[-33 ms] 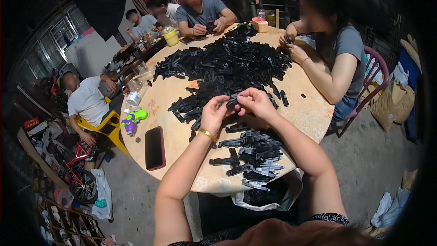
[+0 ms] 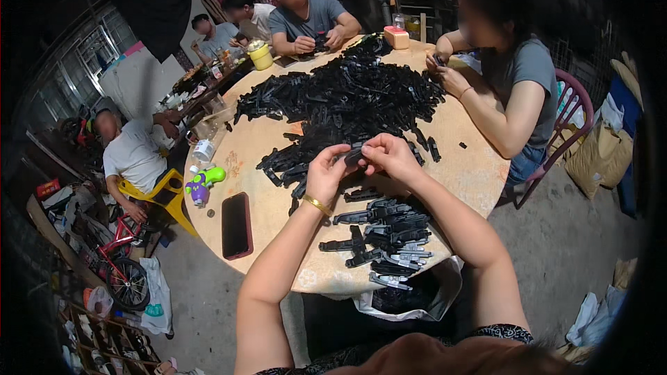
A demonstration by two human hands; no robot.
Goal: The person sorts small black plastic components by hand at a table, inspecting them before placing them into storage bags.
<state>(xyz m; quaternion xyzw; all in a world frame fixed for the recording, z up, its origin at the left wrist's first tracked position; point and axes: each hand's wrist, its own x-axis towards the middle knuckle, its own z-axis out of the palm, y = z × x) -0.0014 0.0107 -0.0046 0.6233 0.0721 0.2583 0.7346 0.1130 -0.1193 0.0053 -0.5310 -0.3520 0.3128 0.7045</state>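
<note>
2 hands (image 2: 328, 175) (image 2: 390, 158) hold 1 black piece (image 2: 353, 158).

Downward head-worn fisheye view over round table (image 2: 469, 175)

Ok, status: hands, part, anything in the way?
Left hand and right hand on one small black part. Closest clutter: black pile just beyond, loose parts on near side.

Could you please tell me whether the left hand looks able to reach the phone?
Probably yes: only bare table lies between the phone and the left forearm, though the left hand is busy with a black part.
</note>
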